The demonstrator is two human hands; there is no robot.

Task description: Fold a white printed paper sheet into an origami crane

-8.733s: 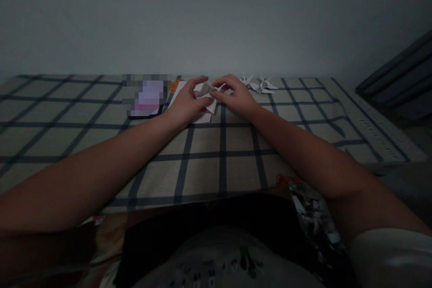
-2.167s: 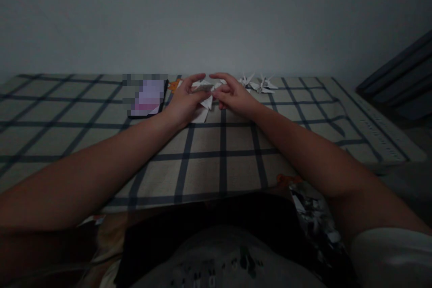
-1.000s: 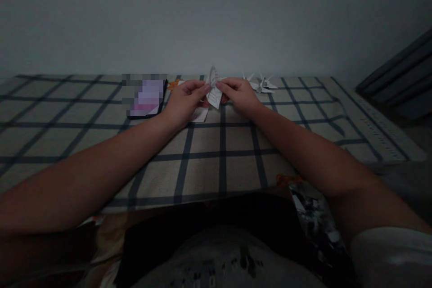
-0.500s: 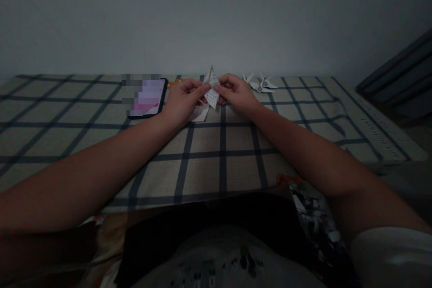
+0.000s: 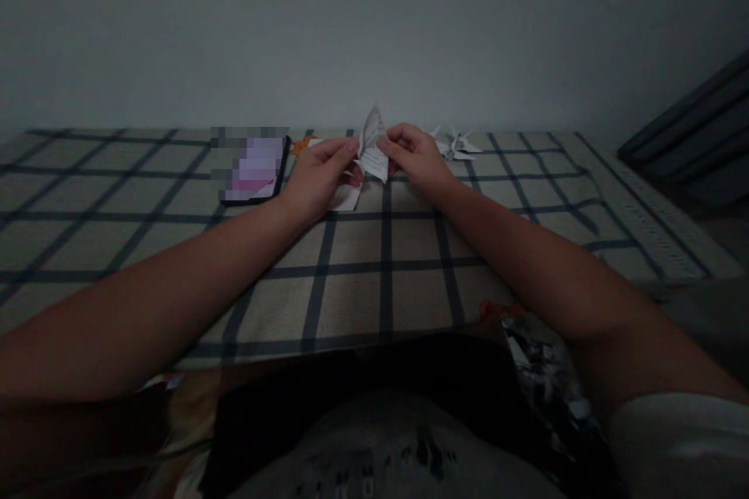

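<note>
A piece of folded paper with faint print stands upright between my hands, its pointed tip up and its layers partly spread. My left hand pinches its left edge between thumb and fingers. On the other side my right hand grips it, the thumb pressed on the paper's face and the fingers curled behind. Beneath my left hand lies a flat white sheet of paper, mostly covered by the hand. Just beyond my right hand rest folded paper cranes, one of them partly hidden.
A phone with a lit, partly blurred screen lies left of my hands. Blue-striped checked cloth covers the table, which meets a plain wall. Something orange sits beside the phone.
The folded paper has turned and shifted slightly right, its layers now more spread. My left fingers have moved to its edge, and my right hand has moved slightly right.
</note>
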